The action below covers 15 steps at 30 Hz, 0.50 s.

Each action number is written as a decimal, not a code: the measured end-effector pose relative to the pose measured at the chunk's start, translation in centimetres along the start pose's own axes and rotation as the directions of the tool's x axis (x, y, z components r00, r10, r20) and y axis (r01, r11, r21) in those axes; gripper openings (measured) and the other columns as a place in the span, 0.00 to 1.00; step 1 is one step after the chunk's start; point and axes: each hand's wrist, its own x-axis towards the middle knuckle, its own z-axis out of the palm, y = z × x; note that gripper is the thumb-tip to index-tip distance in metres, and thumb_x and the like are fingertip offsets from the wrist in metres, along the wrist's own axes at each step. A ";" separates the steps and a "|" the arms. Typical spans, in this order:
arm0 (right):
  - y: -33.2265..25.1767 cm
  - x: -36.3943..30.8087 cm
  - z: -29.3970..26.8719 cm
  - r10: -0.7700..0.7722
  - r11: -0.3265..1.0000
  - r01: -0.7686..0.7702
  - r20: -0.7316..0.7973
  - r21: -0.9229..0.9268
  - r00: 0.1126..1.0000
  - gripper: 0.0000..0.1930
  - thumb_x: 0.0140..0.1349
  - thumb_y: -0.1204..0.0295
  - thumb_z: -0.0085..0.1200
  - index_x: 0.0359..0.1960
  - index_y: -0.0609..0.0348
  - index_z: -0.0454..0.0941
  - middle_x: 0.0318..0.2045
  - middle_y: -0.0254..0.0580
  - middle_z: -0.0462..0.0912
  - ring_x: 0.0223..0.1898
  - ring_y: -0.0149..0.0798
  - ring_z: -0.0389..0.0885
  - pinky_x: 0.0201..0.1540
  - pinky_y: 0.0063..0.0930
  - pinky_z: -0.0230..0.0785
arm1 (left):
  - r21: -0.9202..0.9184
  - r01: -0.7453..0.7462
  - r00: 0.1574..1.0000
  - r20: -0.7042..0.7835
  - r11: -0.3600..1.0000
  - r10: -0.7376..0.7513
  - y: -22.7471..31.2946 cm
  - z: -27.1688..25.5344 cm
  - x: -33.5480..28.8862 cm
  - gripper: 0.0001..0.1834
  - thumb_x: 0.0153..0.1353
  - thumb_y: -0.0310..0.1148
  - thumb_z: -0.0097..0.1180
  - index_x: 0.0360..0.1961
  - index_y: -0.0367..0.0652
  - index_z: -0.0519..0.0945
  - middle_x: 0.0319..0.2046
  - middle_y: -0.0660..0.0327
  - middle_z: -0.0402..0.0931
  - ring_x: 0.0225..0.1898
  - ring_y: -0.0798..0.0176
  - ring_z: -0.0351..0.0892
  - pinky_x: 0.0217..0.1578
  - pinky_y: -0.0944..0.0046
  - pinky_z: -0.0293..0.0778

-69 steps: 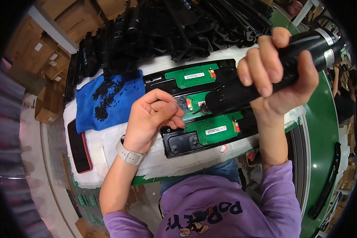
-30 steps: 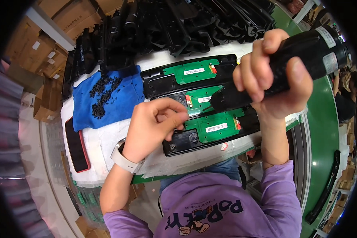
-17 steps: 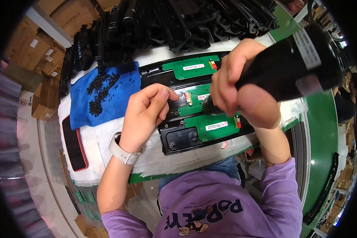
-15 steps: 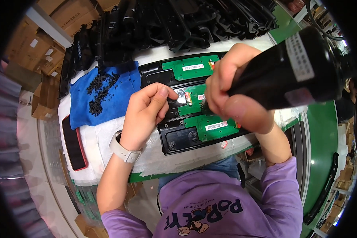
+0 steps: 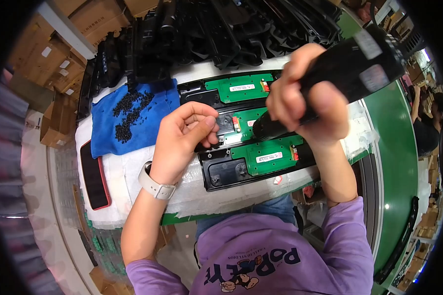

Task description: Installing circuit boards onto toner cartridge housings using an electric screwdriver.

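Observation:
My right hand (image 5: 307,101) grips a black electric screwdriver (image 5: 357,69). The tool slants down to the left, its narrow end over the middle of three black plastic panels. On that panel lies a green circuit board (image 5: 244,127) with a small red-and-white connector. My left hand (image 5: 188,129) hovers at the panel's left part, thumb and fingertips pinched together; whatever is between them cannot be made out. A nearer panel (image 5: 214,183) carries another green board (image 5: 269,162), and a farther one holds a third board (image 5: 238,87). The screwdriver's tip against the board is hard to see.
Small black screws (image 5: 124,132) lie heaped on a blue cloth (image 5: 103,142) at the left. Below it rests a red-edged phone (image 5: 94,174). Black plastic parts (image 5: 206,34) are piled along the far side. Cardboard boxes (image 5: 56,118) stand left; another person (image 5: 428,123) is at far right.
My right hand has shifted slightly right, and the screwdriver's body has swung up and away, uncovering the nearer board's connector. My left hand stays beside the middle panel, its fingers slightly moved.

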 end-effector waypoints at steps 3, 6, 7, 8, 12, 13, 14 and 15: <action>-0.4 0.6 -1.2 -0.218 0.915 0.224 -0.055 0.335 0.974 0.19 0.63 0.58 0.38 0.41 0.63 0.68 0.17 0.34 0.67 0.11 0.28 0.64 0.21 0.28 0.64 | -0.043 -0.064 0.998 0.014 0.997 0.064 0.2 0.4 -0.3 0.07 0.59 0.24 0.51 0.39 0.35 0.74 0.29 0.60 0.77 0.29 0.70 0.77 0.30 0.75 0.71; -1.7 0.3 -1.5 -0.185 0.877 0.228 -0.142 0.423 0.973 0.19 0.60 0.56 0.44 0.41 0.62 0.65 0.18 0.30 0.65 0.15 0.27 0.64 0.28 0.27 0.61 | -0.081 -0.043 0.998 0.037 0.996 0.046 0.5 1.2 -0.7 0.07 0.59 0.24 0.51 0.39 0.34 0.74 0.31 0.56 0.78 0.31 0.66 0.80 0.32 0.72 0.75; -1.7 0.4 -1.5 -0.202 0.856 0.257 -0.168 0.448 0.965 0.19 0.60 0.57 0.44 0.40 0.62 0.65 0.18 0.30 0.65 0.15 0.27 0.63 0.27 0.26 0.60 | -0.091 -0.010 0.999 0.052 0.996 0.015 0.5 1.4 -0.7 0.08 0.59 0.24 0.52 0.39 0.33 0.74 0.31 0.54 0.79 0.31 0.63 0.80 0.32 0.70 0.75; -1.7 0.3 -1.4 -0.200 0.857 0.258 -0.172 0.446 0.964 0.19 0.60 0.57 0.44 0.40 0.62 0.65 0.18 0.30 0.65 0.15 0.27 0.63 0.27 0.26 0.60 | -0.091 -0.006 0.998 0.056 0.996 0.011 0.6 1.6 -0.8 0.08 0.59 0.24 0.52 0.39 0.33 0.74 0.31 0.54 0.79 0.31 0.63 0.80 0.32 0.70 0.75; -1.4 0.1 -1.0 -0.185 0.862 0.287 -0.267 0.419 0.946 0.20 0.58 0.55 0.45 0.40 0.61 0.66 0.18 0.30 0.64 0.14 0.26 0.62 0.27 0.26 0.59 | -0.042 -0.020 0.998 0.056 0.999 0.022 0.5 2.0 -0.8 0.07 0.59 0.25 0.52 0.38 0.32 0.75 0.30 0.54 0.79 0.31 0.61 0.81 0.31 0.71 0.76; -1.3 0.1 -0.9 -0.177 0.873 0.270 -0.253 0.407 0.951 0.20 0.58 0.54 0.45 0.40 0.61 0.66 0.18 0.30 0.64 0.14 0.26 0.62 0.27 0.26 0.59 | -0.037 -0.027 0.998 0.055 0.999 0.029 0.5 2.0 -0.8 0.07 0.59 0.24 0.52 0.37 0.32 0.75 0.30 0.54 0.79 0.31 0.61 0.81 0.31 0.71 0.76; -1.3 0.1 -0.9 -0.168 0.883 0.253 -0.238 0.394 0.957 0.20 0.58 0.54 0.45 0.40 0.60 0.66 0.18 0.30 0.64 0.15 0.27 0.62 0.27 0.26 0.59 | -0.032 -0.035 0.998 0.055 0.999 0.036 0.5 1.9 -0.9 0.07 0.58 0.24 0.52 0.37 0.32 0.75 0.30 0.54 0.79 0.31 0.61 0.81 0.31 0.71 0.76; -1.2 0.0 -1.0 -0.165 0.876 0.244 -0.217 0.416 0.962 0.21 0.58 0.54 0.44 0.41 0.60 0.66 0.18 0.30 0.64 0.15 0.27 0.62 0.28 0.27 0.59 | -0.031 -0.033 0.998 0.057 0.999 0.035 0.5 2.0 -0.8 0.07 0.58 0.24 0.52 0.37 0.32 0.75 0.30 0.54 0.79 0.31 0.61 0.81 0.31 0.71 0.76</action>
